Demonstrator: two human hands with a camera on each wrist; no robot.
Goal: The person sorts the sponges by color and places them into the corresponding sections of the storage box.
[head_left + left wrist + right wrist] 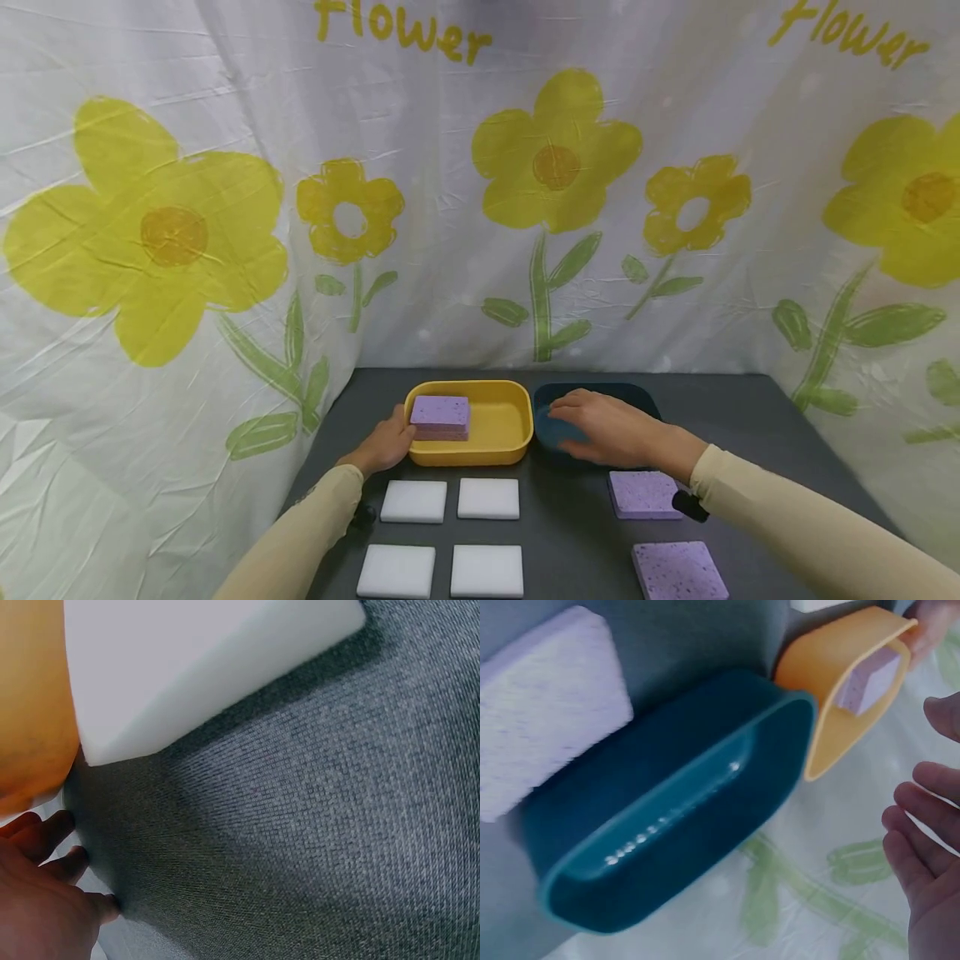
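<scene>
My left hand (387, 439) is at the left end of a yellow plastic bin (501, 457), its fingertips right at the rim. Purple speckled sponges (440, 412) lie stacked in the left part of that bin. Over the dark teal bin (675, 787) hovers my right hand (611, 427), fingers loosely extended and holding nothing. In the right wrist view, the inside of the teal bin shows no sponge. Two more purple sponges lie on the table near my right forearm, one just in front of the teal bin (645, 494) and a nearer sponge (680, 571).
Several white sponge blocks (414, 502) lie in two rows in front of the yellow bin. The bins stand side by side on a dark grey table (570, 533). A white curtain (442, 317) printed with yellow flowers hangs behind the table and along both sides.
</scene>
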